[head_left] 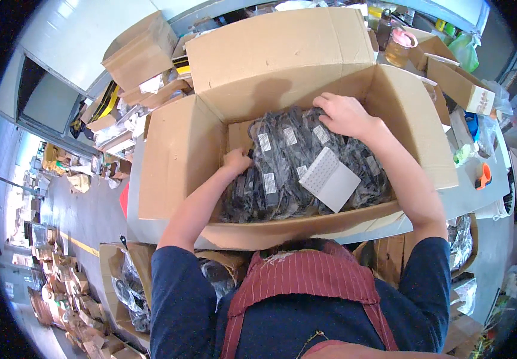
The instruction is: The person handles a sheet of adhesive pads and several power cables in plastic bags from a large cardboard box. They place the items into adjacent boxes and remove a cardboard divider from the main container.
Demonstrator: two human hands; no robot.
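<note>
A large open cardboard box [171,157] stands in front of me. Rows of black items in clear plastic bags [279,164], many with white labels, fill most of it; cables seem to be among them, but their exact kind is unclear. On top, toward the near right, lies a folded sheet of white paper [331,179] with small printed marks. My left hand [237,161] is closed at the left edge of the bags, fingertips on a black bagged item. With bent fingers, my right hand [343,113] grips a bagged item at the far side; its fingertips are partly hidden.
The box's flaps are folded outward, one rising at the back. Behind it are smaller cardboard boxes [142,51] and a pink-lidded jar [398,48]. An orange-and-black tape dispenser [484,176] sits on the table at right. More boxes of bagged goods [131,290] stand below.
</note>
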